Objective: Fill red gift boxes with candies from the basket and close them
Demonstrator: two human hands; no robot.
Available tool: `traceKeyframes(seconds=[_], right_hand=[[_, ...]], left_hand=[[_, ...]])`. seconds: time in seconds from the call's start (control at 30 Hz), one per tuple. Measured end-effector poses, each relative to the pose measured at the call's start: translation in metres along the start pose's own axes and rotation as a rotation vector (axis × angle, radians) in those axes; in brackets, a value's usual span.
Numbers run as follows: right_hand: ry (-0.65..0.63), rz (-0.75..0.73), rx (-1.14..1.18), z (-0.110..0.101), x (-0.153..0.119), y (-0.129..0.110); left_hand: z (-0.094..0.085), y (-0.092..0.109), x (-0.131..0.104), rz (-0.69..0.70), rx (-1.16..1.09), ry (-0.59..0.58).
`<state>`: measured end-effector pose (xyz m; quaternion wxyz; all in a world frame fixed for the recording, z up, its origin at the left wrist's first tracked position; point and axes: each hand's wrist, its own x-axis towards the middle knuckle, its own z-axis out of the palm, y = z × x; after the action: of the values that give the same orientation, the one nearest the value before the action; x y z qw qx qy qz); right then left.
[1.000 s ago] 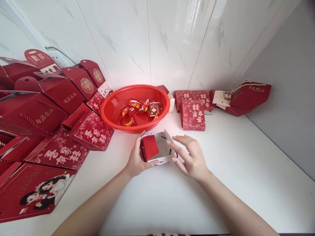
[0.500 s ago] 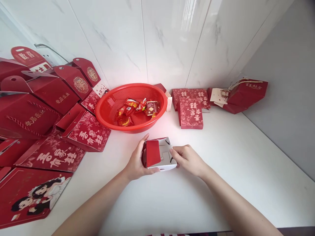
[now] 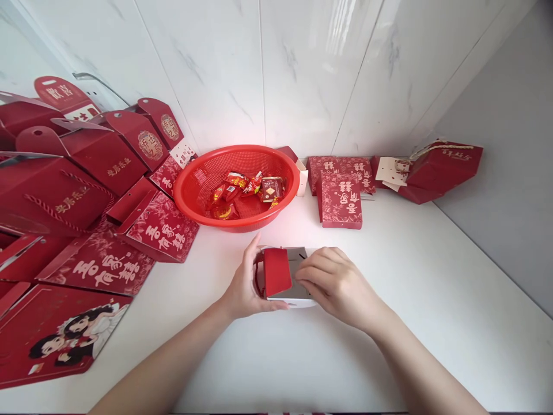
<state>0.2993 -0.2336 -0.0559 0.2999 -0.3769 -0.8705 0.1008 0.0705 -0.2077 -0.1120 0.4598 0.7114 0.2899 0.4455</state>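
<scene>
A small red and white gift box (image 3: 277, 275) is held above the white table in front of me. One red flap lies over the left part of its end, and a shaded grey flap shows beside it. My left hand (image 3: 247, 285) wraps round the box's left side, thumb along the near wall and fingers behind. My right hand (image 3: 334, 282) is over the right side, its fingers bent together at the grey flap; the fingertips are partly hidden. Beyond the box stands a red plastic basket (image 3: 184, 204) with several wrapped sweets (image 3: 237, 180) inside.
Several red gift boxes (image 3: 162, 227) and bags (image 3: 84, 196) crowd the left side. At the back right are flat patterned boxes (image 3: 342, 199) and a tipped red bag (image 3: 447, 170) with a cord handle. A tiled wall (image 3: 302, 75) rises behind the table (image 3: 432, 300).
My right hand has moved from the box's right edge to over its end, and the grey flap now covers the white inside. My left hand keeps its hold. The view has shifted slightly.
</scene>
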Motion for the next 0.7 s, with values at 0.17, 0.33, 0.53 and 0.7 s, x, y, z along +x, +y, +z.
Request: traceKeyframes(seconds=[0.17,0.33,0.53,0.7], right_hand=[[-0.135,-0.103,0.082,-0.006,0.004,-0.005],[-0.224,-0.115,0.010,-0.019,0.014,-0.009],[-0.410,-0.231,-0.011,-0.026,0.036,-0.023],[-0.324,-0.190,-0.109,-0.018,0.051,-0.037]], left_hand=[[-0.002,-0.007,0.000,-0.161,-0.100,-0.128],[-0.003,-0.006,0.003,-0.114,-0.141,-0.143],[0.000,0.011,0.006,-0.098,-0.137,-0.210],[0.000,0.004,0.002,-0.069,-0.066,-0.192]])
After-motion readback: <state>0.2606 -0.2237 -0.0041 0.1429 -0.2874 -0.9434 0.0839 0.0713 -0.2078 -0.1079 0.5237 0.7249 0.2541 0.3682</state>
